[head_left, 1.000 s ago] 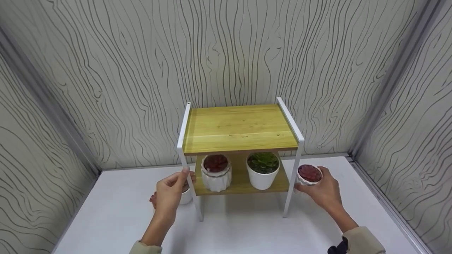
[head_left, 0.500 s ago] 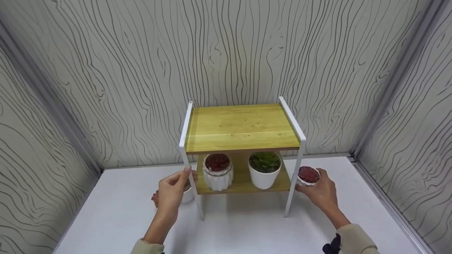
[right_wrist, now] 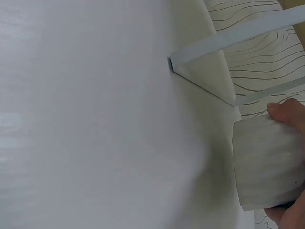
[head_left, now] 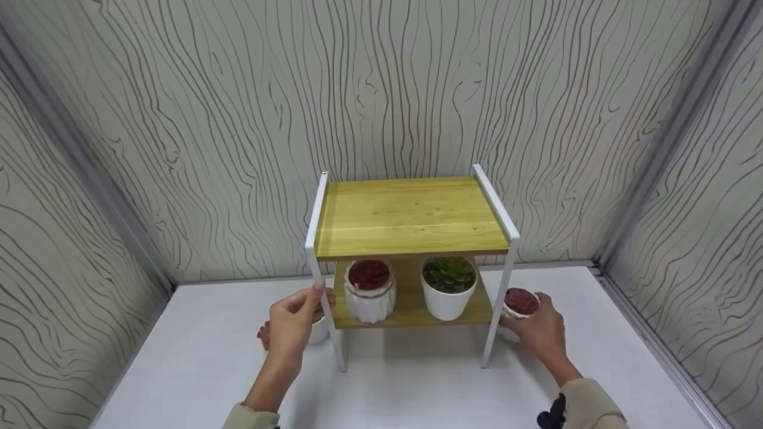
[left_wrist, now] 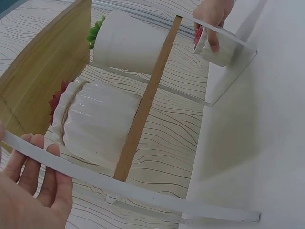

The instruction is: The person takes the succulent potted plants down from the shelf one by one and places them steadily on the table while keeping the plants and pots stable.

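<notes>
My left hand (head_left: pixel 290 325) grips the front left leg (left_wrist: pixel 86 172) of a two-tier shelf (head_left: pixel 411 208) with wooden boards and a white frame, fingers and thumb around the leg. Just outside the shelf's right side, my right hand (head_left: pixel 542 330) holds a potted red succulent (head_left: pixel 521 302) by its small white pot. In the right wrist view that ridged pot (right_wrist: pixel 267 162) is close over the white tabletop, a shadow beside it. On the lower board stand a red succulent in a fluted white pot (head_left: pixel 371 302) and a green succulent in a smooth white pot (head_left: pixel 447 304).
Partly hidden behind my left hand, another white pot (head_left: pixel 319 331) stands on the white table (head_left: pixel 197 345) left of the shelf, with a coral-red plant piece (head_left: pixel 263 335) nearby. Wood-grain-patterned walls (head_left: pixel 405 89) enclose the table at the back and sides.
My right hand has lowered the potted red succulent toward the tabletop beside the shelf. My left hand keeps its grip on the shelf leg; the whole head view has shifted slightly.
</notes>
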Available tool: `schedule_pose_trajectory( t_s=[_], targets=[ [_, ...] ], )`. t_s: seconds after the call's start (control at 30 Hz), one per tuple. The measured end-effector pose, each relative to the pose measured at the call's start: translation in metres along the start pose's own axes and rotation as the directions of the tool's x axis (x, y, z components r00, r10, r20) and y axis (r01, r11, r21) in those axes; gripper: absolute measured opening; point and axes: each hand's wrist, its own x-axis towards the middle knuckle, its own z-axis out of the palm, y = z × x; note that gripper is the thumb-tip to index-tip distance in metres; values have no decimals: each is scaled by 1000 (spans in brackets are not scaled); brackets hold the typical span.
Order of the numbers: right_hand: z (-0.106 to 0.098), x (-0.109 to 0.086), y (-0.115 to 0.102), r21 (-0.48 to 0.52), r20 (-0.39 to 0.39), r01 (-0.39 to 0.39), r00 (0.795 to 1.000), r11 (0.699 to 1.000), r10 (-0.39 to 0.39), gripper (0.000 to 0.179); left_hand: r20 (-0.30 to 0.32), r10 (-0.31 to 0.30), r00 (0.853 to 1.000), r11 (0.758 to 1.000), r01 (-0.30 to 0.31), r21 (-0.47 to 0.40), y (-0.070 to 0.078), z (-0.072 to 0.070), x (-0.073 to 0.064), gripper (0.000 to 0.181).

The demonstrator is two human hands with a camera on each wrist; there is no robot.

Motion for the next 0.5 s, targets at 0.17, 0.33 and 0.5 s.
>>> schedule_pose_trajectory(
  t_s=[0.17, 0.33, 0.5],
  targets=[
    [3, 1, 3, 5, 18, -26, 999, 1000, 26, 110, 2, 0, 1000, 1000, 0, -5, -1, -1, 2, 49],
    [6, 2, 5, 15, 31, -28, 999, 1000, 27, 114, -5, 2, 1000, 1000, -2, 2, -1, -2, 2, 47],
    [7, 2, 6, 25, 36, -41, 999, 999, 40, 116, -5, -7, 1000, 1000, 7, 12, -1, -2, 2, 50]
  ],
)
